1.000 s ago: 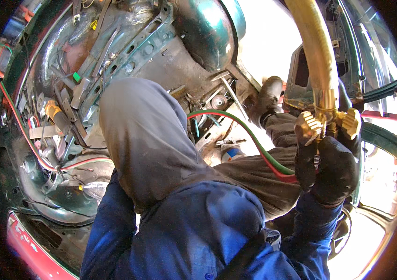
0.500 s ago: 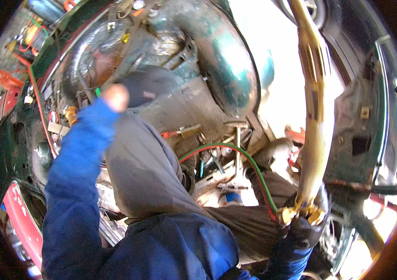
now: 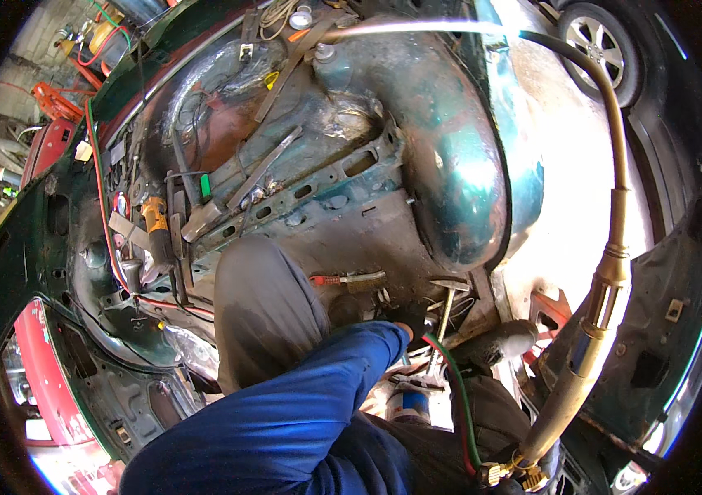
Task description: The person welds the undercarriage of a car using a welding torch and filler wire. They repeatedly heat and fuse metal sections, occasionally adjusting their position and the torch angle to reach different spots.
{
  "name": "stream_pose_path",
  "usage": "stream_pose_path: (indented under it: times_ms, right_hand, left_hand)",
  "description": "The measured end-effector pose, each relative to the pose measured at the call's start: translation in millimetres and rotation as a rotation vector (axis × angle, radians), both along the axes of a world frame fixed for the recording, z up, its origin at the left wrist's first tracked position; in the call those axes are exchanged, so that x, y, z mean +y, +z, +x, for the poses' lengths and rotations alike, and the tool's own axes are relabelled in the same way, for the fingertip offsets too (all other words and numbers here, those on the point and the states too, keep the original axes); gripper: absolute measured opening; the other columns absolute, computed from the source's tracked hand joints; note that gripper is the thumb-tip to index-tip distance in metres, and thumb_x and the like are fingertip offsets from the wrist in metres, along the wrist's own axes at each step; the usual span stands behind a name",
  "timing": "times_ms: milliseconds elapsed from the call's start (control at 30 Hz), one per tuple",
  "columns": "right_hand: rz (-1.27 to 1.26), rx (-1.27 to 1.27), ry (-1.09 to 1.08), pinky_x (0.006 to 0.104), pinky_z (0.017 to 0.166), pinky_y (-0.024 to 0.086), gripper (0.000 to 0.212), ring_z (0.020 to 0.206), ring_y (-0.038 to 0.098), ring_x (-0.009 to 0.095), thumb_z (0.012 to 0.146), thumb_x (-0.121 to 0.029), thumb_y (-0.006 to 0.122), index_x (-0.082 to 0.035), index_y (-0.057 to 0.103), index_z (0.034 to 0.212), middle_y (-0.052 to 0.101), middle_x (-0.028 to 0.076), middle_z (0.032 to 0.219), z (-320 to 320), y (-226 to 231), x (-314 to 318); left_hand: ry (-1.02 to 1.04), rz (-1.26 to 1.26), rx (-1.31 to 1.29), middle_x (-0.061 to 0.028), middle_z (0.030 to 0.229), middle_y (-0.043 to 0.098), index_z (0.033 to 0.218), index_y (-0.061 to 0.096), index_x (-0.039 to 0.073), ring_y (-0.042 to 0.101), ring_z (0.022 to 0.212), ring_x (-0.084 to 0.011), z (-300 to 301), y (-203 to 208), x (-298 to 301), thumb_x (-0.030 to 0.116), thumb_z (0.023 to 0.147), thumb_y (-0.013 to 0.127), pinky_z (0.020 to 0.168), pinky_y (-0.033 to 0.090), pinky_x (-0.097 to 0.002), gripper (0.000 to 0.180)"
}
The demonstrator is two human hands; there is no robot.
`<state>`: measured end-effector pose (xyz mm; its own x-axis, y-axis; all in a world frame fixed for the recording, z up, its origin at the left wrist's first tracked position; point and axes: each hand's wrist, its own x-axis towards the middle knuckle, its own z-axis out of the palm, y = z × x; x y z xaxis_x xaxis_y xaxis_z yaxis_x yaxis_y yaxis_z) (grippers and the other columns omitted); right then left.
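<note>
A long brass gas torch point(image 3: 586, 363) rises on the right, its neck curving up and to the left. From its tip a bright whitish streak, like a flame, crosses toward the far middle. My right hand point(image 3: 555, 464), mostly hidden at the lower edge, is closed around the torch's valve end. A green and red hose pair point(image 3: 460, 388) joins the torch there. My left arm crosses in front of me. The dark-gloved left hand point(image 3: 411, 314) is beside the hoses' upper bend, its fingers lost in the dark; what it touches cannot be made out.
I am inside a stripped green car body with a rounded wheel arch point(image 3: 462, 165). On the left lie a yellow-black power tool point(image 3: 155, 219) and a hammer point(image 3: 200, 221). A red-handled wire brush point(image 3: 349, 280) and another hammer point(image 3: 450, 285) lie ahead. A blue-labelled can point(image 3: 408, 404) stands near my legs.
My left hand has come from the far left down to the middle, by the hoses. The torch has shifted down and right, and its curved neck and bright streak now show.
</note>
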<state>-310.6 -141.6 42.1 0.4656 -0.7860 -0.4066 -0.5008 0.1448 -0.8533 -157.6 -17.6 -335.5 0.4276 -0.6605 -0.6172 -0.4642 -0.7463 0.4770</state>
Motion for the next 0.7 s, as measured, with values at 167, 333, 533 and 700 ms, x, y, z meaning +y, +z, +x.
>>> stream_pose_path:
  times_ms: [167, 333, 533, 700]
  right_hand:
    - [0.022, -0.006, 0.041, 0.0335, 0.073, 0.061, 0.096, 0.083, 0.073, 0.021, 0.076, -0.026, 0.082, 0.005, 0.047, 0.159, 0.074, 0.016, 0.111, 22, -5, -2]
    - [0.007, 0.026, 0.053, 0.0336, 0.073, 0.061, 0.094, 0.083, 0.073, 0.021, 0.077, -0.025, 0.082, 0.005, 0.047, 0.159, 0.074, 0.016, 0.111, 36, -6, -1]
    - [-0.020, 0.042, 0.053, 0.0337, 0.074, 0.061, 0.092, 0.084, 0.073, 0.021, 0.078, -0.024, 0.081, 0.005, 0.047, 0.159, 0.074, 0.016, 0.112, 42, -4, -3]
    - [-0.040, 0.048, 0.047, 0.0337, 0.074, 0.060, 0.090, 0.084, 0.073, 0.021, 0.080, -0.022, 0.080, 0.006, 0.047, 0.159, 0.074, 0.016, 0.112, 44, 5, 7]
  left_hand:
    - [-0.015, 0.058, -0.002, -0.0172, 0.149, 0.066, 0.145, 0.068, 0.013, 0.063, 0.137, -0.0380, 15, 10, 32, 0.044, 0.100, 0.062, 0.118, 0.047, -0.0491, 0.055]
    - [-0.026, 0.066, 0.044, -0.0173, 0.149, 0.066, 0.145, 0.067, 0.012, 0.063, 0.137, -0.0374, 20, 7, 35, 0.043, 0.101, 0.060, 0.119, 0.046, -0.0486, 0.054]
    - [-0.073, 0.071, 0.083, -0.0174, 0.149, 0.066, 0.146, 0.067, 0.011, 0.063, 0.137, -0.0367, 32, 1, 34, 0.040, 0.103, 0.058, 0.119, 0.046, -0.0481, 0.053]
    - [-0.139, 0.057, 0.120, -0.0175, 0.150, 0.066, 0.147, 0.066, 0.011, 0.062, 0.138, -0.0361, 55, -5, 31, 0.038, 0.104, 0.056, 0.120, 0.045, -0.0476, 0.053]
